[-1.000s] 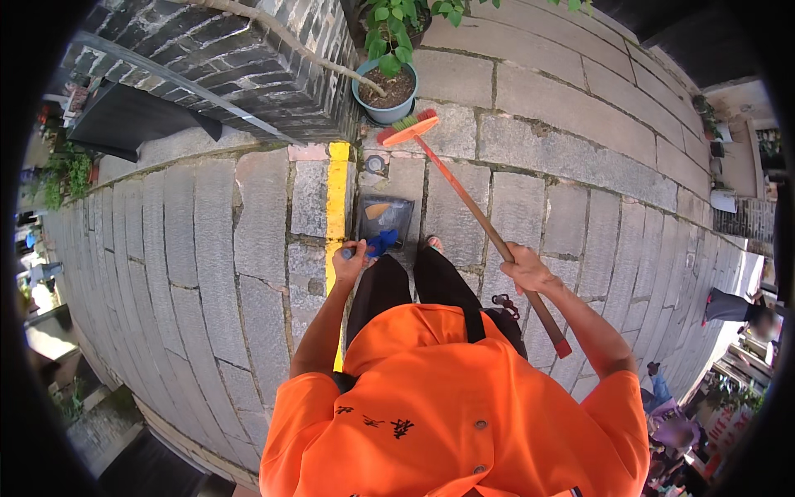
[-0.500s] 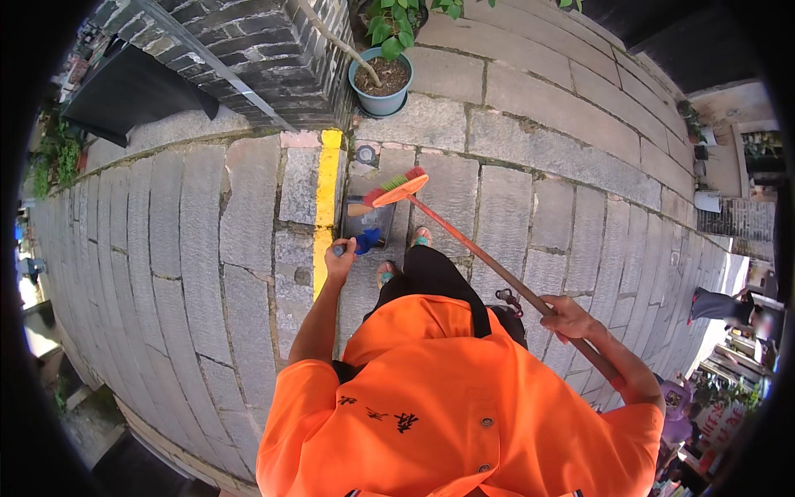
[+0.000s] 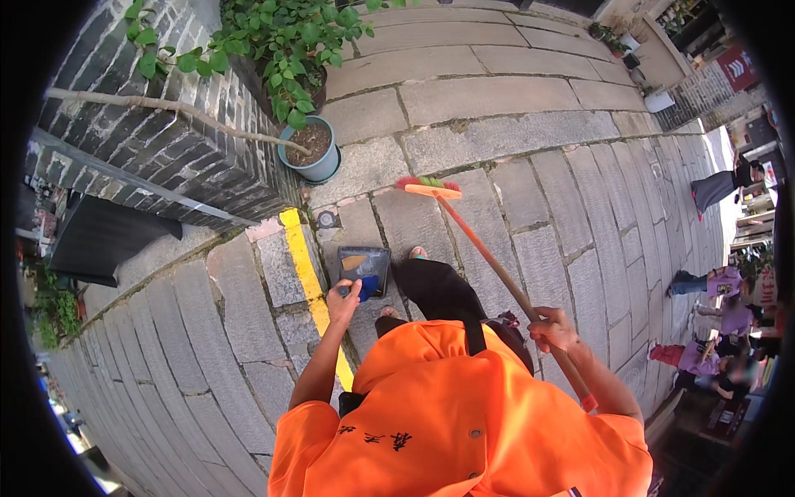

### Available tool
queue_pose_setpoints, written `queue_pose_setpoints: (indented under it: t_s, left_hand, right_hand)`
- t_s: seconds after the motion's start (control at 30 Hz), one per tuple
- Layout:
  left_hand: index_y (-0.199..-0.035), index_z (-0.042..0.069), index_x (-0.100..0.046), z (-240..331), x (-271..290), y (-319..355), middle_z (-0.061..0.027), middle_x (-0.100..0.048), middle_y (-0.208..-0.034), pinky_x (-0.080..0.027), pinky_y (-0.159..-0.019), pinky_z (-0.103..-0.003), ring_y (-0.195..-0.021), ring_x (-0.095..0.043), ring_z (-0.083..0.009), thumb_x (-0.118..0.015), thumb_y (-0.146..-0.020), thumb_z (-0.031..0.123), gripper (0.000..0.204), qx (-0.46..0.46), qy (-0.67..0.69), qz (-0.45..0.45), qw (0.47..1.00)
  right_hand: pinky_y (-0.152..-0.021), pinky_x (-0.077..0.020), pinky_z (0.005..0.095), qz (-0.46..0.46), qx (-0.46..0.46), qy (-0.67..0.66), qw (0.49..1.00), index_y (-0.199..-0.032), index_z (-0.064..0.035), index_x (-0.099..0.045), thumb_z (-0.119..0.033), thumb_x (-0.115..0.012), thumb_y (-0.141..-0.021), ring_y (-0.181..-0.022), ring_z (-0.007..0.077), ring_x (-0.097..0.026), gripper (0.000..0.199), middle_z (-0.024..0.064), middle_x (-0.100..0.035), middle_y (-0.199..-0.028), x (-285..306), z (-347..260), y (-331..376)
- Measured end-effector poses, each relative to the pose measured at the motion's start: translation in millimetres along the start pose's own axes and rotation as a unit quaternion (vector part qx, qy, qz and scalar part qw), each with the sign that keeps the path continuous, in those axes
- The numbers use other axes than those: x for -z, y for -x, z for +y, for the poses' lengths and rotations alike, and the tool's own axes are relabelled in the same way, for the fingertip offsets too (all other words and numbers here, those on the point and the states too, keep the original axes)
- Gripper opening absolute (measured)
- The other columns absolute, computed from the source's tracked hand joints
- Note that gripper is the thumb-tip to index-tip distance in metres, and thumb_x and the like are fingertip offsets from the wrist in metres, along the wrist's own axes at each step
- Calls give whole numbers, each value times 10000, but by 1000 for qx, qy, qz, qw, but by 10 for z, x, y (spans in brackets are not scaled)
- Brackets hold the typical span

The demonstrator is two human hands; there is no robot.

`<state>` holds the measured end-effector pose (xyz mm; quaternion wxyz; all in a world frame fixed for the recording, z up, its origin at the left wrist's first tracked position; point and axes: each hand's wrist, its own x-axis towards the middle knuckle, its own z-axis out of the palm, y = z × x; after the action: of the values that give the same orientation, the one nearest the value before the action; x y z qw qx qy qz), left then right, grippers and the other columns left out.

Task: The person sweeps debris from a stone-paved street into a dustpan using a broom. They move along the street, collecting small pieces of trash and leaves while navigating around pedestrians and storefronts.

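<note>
Our left hand [image 3: 344, 300] is closed around the blue grip of one dark dustpan [image 3: 363, 267], which sits low over the stone pavement [image 3: 530, 124] beside the yellow line [image 3: 308, 273]. Our right hand [image 3: 553, 329] grips the long handle of one broom [image 3: 489, 257], its head [image 3: 428, 186] ahead on the stones. If we tilt the pan, its single scrap could slide out. One potted plant [image 3: 310, 149] stands near the brick wall [image 3: 166, 141].
</note>
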<state>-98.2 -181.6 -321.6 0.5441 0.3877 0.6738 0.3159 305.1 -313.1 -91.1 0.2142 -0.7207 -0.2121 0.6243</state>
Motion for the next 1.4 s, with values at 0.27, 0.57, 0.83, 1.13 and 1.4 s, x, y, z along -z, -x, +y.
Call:
queue_pose_setpoints:
  t_s: [0.27, 0.57, 0.83, 1.13, 1.4]
  left_hand:
    - [-724, 29, -592, 959, -725, -631, -16, -562, -623, -451, -479, -211, -567, -563, -83, -646, -793, 238, 226, -7, -7, -76, 997]
    - [-710, 32, -584, 2066, -1597, -2035, -8, -567, -654, -468, -490, -230, -581, -574, -92, -655, -785, 245, 236, -2, -73, -110, 991]
    - [-794, 29, -606, 2651, -1993, -3019, -39, -591, -686, -467, -512, -219, -569, -563, -98, -643, -794, 209, 184, -16, -94, -124, 988]
    - [-700, 56, -567, 2835, -2276, -4190, 14, -517, -604, -383, -495, -224, -548, -462, -56, -625, -814, 195, 189, 8, -63, -144, 988]
    - [-634, 42, -543, 3626, -2914, -4708, -4, -502, -542, -375, -483, -254, -500, -459, -81, -647, -749, 125, 176, -9, -79, -87, 993]
  right_hand:
    - [-296, -304, 253, 75, 18, -103, 992, -993, 105, -522, -21, -564, -704, -327, 128, -429, 318, 83, -499, -553, 616, -266, -699]
    - [-302, -330, 250, 80, 87, -61, 991, -952, 92, -518, -46, -546, -709, -331, 123, -446, 281, 71, -503, -554, 1755, -1410, -2156]
    - [-354, -388, 305, 67, 128, 51, 988, -883, 96, -479, -63, -491, -735, -372, 164, -495, 217, 99, -504, -564, 2260, -2654, -3195]
    - [-340, -378, 275, -141, -24, 113, 983, -1033, 86, -471, -52, -527, -712, -376, 156, -481, 354, 91, -509, -583, 2109, -3475, -3754]
    - [-356, -343, 274, -104, -112, -78, 985, -1156, 103, -436, -8, -567, -710, -374, 136, -443, 479, 87, -499, -564, 2726, -4741, -3598]
